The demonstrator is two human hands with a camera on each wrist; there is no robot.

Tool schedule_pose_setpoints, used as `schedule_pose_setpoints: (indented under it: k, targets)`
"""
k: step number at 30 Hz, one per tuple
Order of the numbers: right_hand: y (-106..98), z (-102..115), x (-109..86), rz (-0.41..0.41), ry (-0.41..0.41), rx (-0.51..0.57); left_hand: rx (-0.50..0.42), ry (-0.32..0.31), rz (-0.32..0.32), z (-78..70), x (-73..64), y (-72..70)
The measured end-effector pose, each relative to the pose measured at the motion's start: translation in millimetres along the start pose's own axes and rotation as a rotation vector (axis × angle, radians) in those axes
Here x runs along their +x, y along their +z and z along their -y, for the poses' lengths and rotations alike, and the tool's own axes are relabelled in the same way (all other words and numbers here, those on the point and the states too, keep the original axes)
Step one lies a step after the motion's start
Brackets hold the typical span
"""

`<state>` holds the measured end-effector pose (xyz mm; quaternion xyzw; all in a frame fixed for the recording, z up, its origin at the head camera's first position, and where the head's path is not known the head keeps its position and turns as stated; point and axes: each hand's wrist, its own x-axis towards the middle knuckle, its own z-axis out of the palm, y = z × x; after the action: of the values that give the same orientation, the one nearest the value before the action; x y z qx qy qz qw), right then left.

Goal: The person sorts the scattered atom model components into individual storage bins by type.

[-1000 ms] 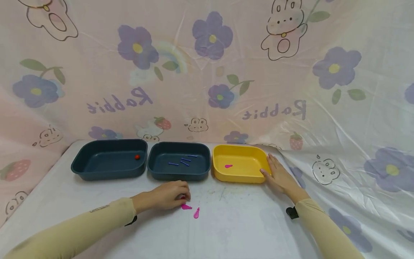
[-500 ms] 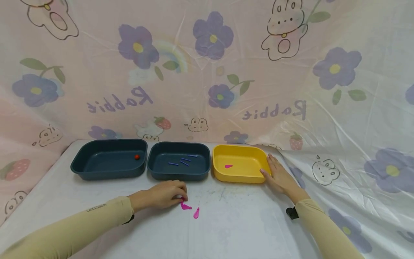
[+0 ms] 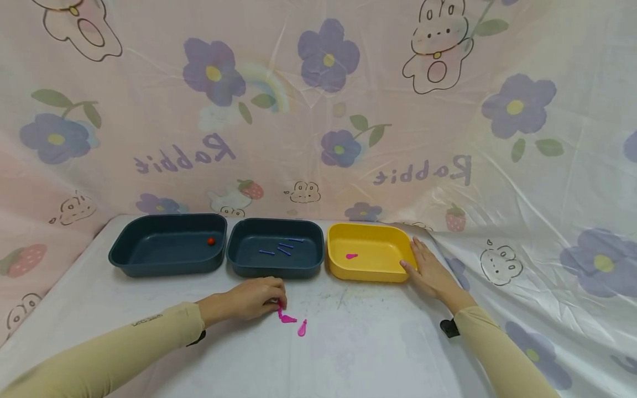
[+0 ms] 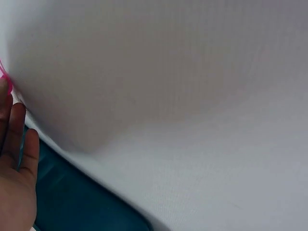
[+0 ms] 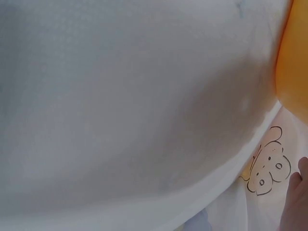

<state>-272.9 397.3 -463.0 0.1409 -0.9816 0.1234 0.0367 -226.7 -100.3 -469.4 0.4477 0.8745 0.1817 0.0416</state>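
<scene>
My left hand (image 3: 251,298) is low over the table in front of the middle container, fingers bent down, pinching a small pink uninflated balloon (image 4: 7,83), mostly hidden behind the fingers. Touching or just beside its fingertips lies another pink balloon (image 3: 288,319). A third balloon (image 3: 302,328), teardrop-shaped with a narrow neck, lies a little nearer and to the right. My right hand (image 3: 432,271) rests against the right end of the yellow container (image 3: 368,274), thumb on its rim and fingers extended along the side. Inside that container is one small pink piece (image 3: 351,256).
A dark blue container (image 3: 275,272) in the middle holds several thin blue sticks (image 3: 285,245). The larger dark container (image 3: 169,267) on the left holds a small red ball (image 3: 211,241). All three stand in a row against a printed cloth backdrop (image 3: 278,121).
My left hand has shifted slightly left and back, baring more pink below its fingertips. The nearest loose balloon has stayed put, and my right hand has not moved.
</scene>
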Motion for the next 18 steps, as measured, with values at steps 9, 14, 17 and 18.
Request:
schedule_pose_setpoints:
  k: [9,14,17,18]
  targets:
    - [-2.0,2.2,-0.7,0.001,-0.003,0.014,-0.030,0.019,-0.021,-0.4,-2.6,-0.7]
    - [-1.7,2.4,-0.9,0.000,-0.003,0.009,-0.029,0.030,-0.026,0.1,-3.1,-0.4]
    - [-1.3,1.9,-0.6,-0.002,-0.004,0.008,-0.039,0.028,-0.030,0.6,-3.4,0.0]
    - [-1.2,1.9,-0.6,-0.002,-0.004,0.007,-0.042,0.027,-0.033,0.6,-3.5,0.1]
